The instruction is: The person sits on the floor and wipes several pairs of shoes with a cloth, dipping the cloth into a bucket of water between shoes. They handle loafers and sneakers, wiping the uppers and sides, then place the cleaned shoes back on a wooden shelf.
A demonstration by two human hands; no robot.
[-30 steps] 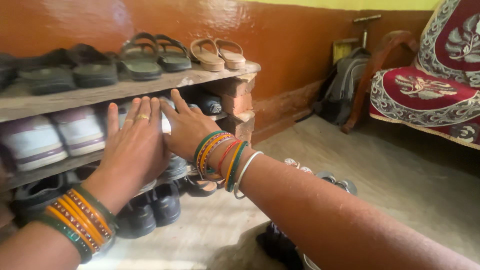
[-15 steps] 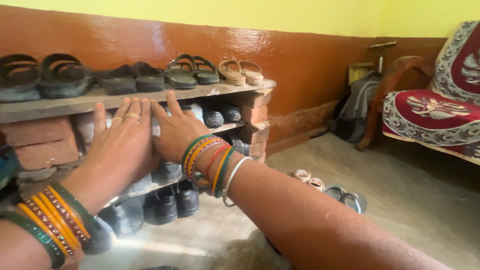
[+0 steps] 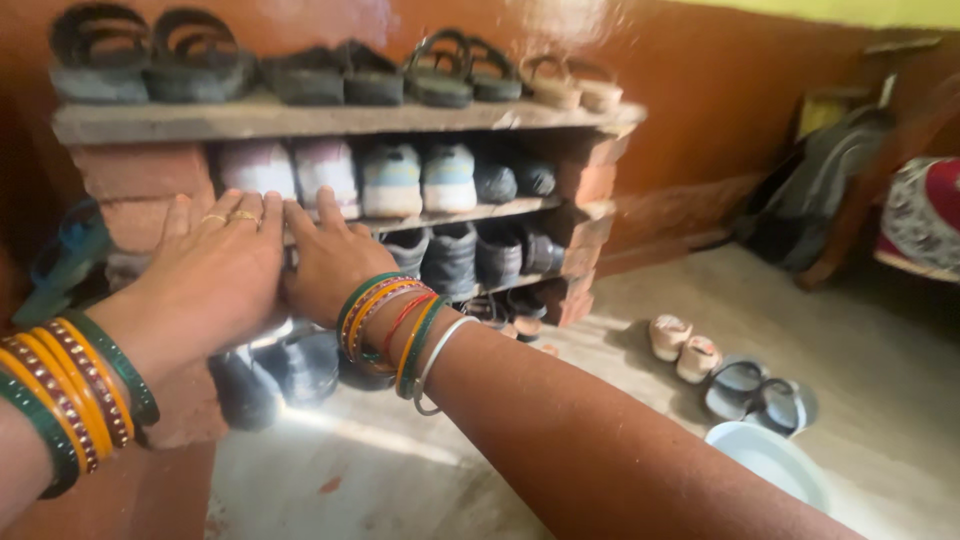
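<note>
Since the earlier frame, view shifted: the rack now sits further right and more of its lower shelves and floor show; both hands remain side by side at the middle shelf.

Left hand point(image 3: 215, 270): flat, fingers together and stretched forward, palm down, two rings on the fingers, stacked bangles at the wrist. It lies against the front of the middle shelf point(image 3: 450, 214), near the brick support point(image 3: 135, 195). Whether it grips anything beneath cannot be told.

Right hand point(image 3: 325, 258): flat, fingers slightly spread, touching the left hand along its inner edge, bangles point(image 3: 390, 330) in green, orange, red and silver at the wrist. It rests at the shelf edge just below the white shoes point(image 3: 290, 170). Nothing visibly pinched.

Shoe rack: three levels of boards on stacked bricks, against a brown wall.
- Top board point(image 3: 330, 118): dark sandals point(image 3: 130, 55), further dark pairs, tan sandals point(image 3: 572, 82) at the right end.
- Middle shelf: white shoes, pale blue-and-white sneakers point(image 3: 420, 175), dark shoes point(image 3: 512, 178) to the right.
- Lower level: dark shoes point(image 3: 470, 255); black shoes point(image 3: 280, 370) on the floor under the hands.

Floor items: pink slippers point(image 3: 683, 347), grey slippers point(image 3: 757, 395) beside them, pale basin point(image 3: 770, 462) near the right forearm. Grey backpack point(image 3: 815, 195) leaning at the wall, cushioned chair point(image 3: 920, 215) at far right, blurred.
</note>
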